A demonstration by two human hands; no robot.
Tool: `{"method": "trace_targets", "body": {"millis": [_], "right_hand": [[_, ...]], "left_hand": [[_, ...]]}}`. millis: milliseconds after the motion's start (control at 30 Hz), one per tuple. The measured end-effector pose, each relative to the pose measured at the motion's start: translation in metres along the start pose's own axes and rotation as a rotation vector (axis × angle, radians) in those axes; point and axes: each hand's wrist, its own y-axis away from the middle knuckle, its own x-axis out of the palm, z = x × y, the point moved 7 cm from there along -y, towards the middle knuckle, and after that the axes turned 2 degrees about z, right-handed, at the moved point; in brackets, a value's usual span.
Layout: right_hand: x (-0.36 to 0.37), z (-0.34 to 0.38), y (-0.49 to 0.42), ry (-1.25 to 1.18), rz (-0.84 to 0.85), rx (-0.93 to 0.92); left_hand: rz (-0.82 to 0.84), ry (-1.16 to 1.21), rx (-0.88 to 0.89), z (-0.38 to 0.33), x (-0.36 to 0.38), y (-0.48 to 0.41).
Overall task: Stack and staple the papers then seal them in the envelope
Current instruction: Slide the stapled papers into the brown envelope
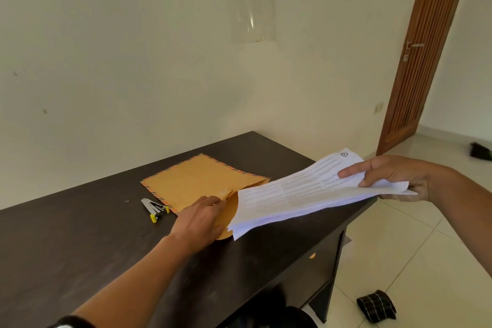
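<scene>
Cream walls and a slatted wooden door [423, 48] stand behind one dark, matte wood-grain surface [80, 234].

Head view: one flat, rectangular manila envelope [197, 181] with a striped red-and-dark border lies toward the far right corner of the surface. One small metal stapler [155, 209] with yellow ends rests just beside the envelope's near left edge. One stack of white printed papers [300, 194], thin and slightly bowed, hangs in the air over the right edge of the surface, its leading end at the envelope's open mouth.

The left grip [202, 218] pinches the rim of that mouth, lifting it, right beside the papers' leading end. The right grip [394, 176] holds the papers' trailing end, thumb on top and fingers beneath. Two dark cloth-like items [376, 306] lie on the pale tiled floor.
</scene>
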Motion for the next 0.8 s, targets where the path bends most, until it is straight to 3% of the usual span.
{"method": "trace_targets", "body": {"millis": [100, 300, 633, 800], "right_hand": [[0.0, -0.005, -0.001, 0.029, 0.012, 0.011], [0.001, -0.009, 0.001, -0.258, -0.168, 0.019], [0.044, 0.0, -0.004, -0.119, -0.314, -0.046], [0.062, -0.009, -0.002, -0.288, -0.294, -0.044]], "left_hand": [[-0.027, 0.048, -0.031, 0.003, -0.006, 0.002], [-0.054, 0.097, -0.013, 0.001, -0.008, 0.005], [-0.075, 0.133, -0.035, -0.001, -0.008, 0.004], [-0.071, 0.16, -0.024, -0.002, -0.007, 0.005]]}}
